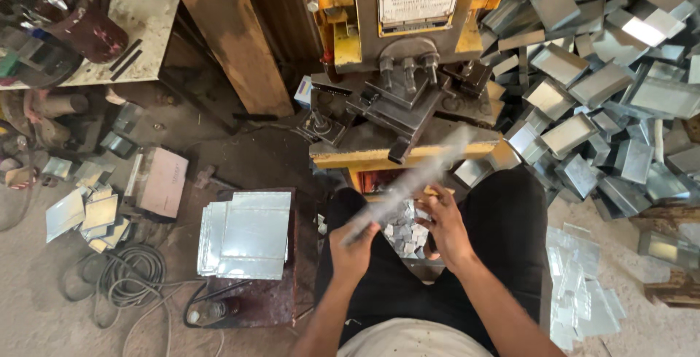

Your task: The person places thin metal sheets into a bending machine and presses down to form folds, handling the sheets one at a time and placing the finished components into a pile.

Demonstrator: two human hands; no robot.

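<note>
I sit in front of a yellow press machine (408,58). My left hand (355,249) grips the lower end of a flat metal sheet (408,185), which is blurred and tilted up toward the press die (397,105). My right hand (445,227) touches the sheet's edge from the right, fingers curled on it. Small metal offcuts (403,231) lie between my knees, below the sheet.
A stack of flat metal sheets (248,233) rests on a low stand at my left. A large heap of folded metal boxes (605,87) fills the right side. Loose sheets (580,291) lie by my right leg. Cables (131,277) and scrap pieces (87,215) cover the left floor.
</note>
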